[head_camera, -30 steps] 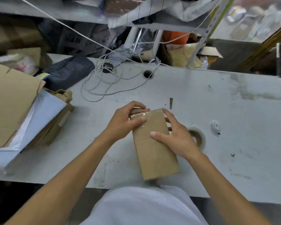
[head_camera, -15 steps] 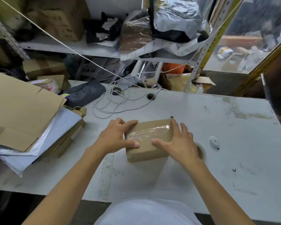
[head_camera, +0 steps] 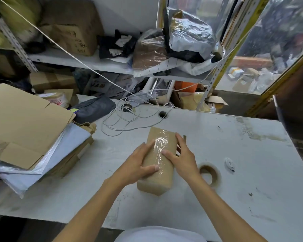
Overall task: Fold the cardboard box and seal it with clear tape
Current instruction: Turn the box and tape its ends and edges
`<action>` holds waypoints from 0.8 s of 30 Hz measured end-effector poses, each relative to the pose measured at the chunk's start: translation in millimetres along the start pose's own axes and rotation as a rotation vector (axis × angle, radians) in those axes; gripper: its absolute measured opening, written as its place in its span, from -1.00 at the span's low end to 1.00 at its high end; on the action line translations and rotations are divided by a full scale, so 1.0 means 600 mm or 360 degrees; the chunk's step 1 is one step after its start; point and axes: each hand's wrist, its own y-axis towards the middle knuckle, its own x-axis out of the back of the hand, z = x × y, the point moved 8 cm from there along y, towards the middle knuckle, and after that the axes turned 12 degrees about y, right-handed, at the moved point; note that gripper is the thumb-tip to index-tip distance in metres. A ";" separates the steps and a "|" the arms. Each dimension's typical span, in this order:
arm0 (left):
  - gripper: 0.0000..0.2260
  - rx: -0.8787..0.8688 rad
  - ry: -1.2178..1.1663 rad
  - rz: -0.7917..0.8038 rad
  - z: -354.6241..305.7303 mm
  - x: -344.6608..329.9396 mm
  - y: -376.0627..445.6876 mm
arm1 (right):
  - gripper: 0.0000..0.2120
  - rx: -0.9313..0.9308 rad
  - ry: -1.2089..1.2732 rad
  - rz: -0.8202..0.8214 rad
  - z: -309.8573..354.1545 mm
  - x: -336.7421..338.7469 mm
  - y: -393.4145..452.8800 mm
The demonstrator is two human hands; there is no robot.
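1. A small brown cardboard box [head_camera: 158,161], with a strip of clear tape [head_camera: 160,149] along its top, lies mid-tabletop [head_camera: 243,154].
2. The left hand [head_camera: 135,167] grips the box's left side, thumb on top.
3. The right hand [head_camera: 184,158] grips its right side.
4. A roll of clear tape [head_camera: 209,174] lies just right.

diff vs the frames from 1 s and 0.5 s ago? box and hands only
The cardboard box was turned: lengthwise, then crosswise showing its taped face, now lengthwise again with the clear tape on top. Left hand and right hand kept their grip on its sides. The tape roll stayed put.
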 end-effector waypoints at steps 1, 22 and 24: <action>-0.24 -0.0030 -0.0017 0.0035 -0.006 -0.007 0.001 | -0.28 0.0017 -0.0011 -0.0032 0.001 0.003 0.001; -0.10 0.0145 0.0271 0.0198 -0.066 -0.019 0.053 | -0.80 -0.0182 -0.0345 -0.0495 -0.177 0.314 -0.066; -0.12 0.0137 0.0256 0.0176 -0.069 -0.022 0.055 | -0.89 -0.0158 -0.0429 -0.0425 -0.188 0.314 -0.066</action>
